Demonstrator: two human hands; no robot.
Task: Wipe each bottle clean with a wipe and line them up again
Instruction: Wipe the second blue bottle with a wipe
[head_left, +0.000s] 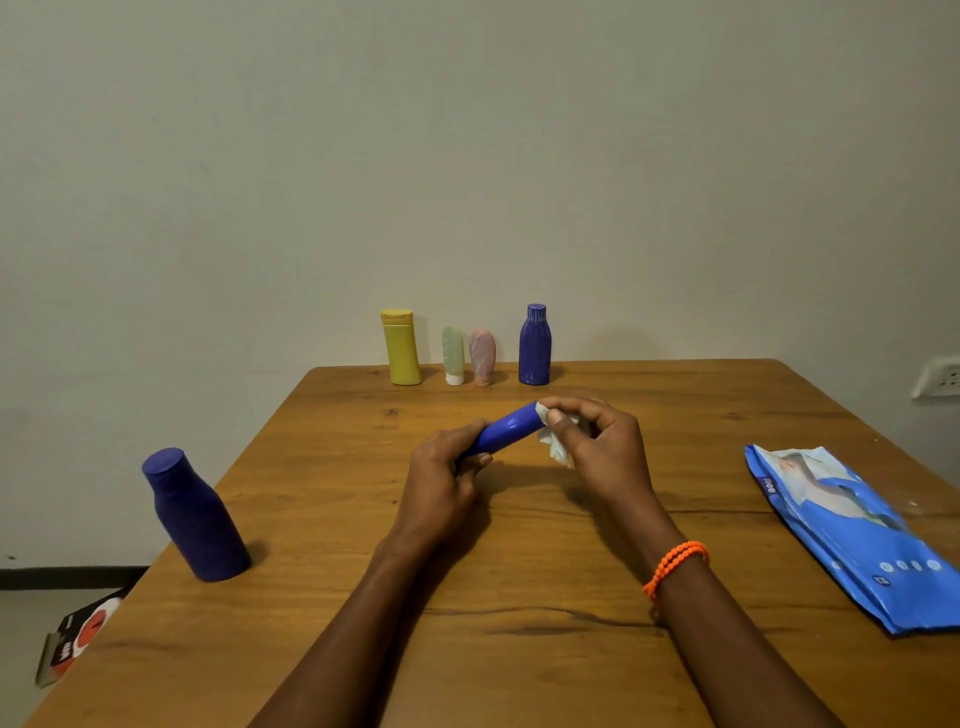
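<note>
A blue tube (506, 428) was held tilted above the middle of the table (519, 649), its lower end gripped by the curled fingers of the left hand (441, 475) and its upper end raised toward the far edge. A white wipe (556, 447) was pinched by the right hand (602, 447) and pressed against the tube's upper end, thumb and fingers closed around the crumpled sheet. An orange bracelet (675, 564) was worn on the right wrist.

Four bottles were lined up upright along the far edge: a yellow bottle (401, 347), a green tube (453, 356), a pink tube (482, 357) and a dark blue bottle (535, 345), the two small tubes just beside each other. A second dark blue bottle (195, 517) was stood alone near the left edge, well apart from the row. A blue wipe pack (841, 530) was laid flat at the right edge. A red and black box (78, 639) was seen on the floor beyond the left edge.
</note>
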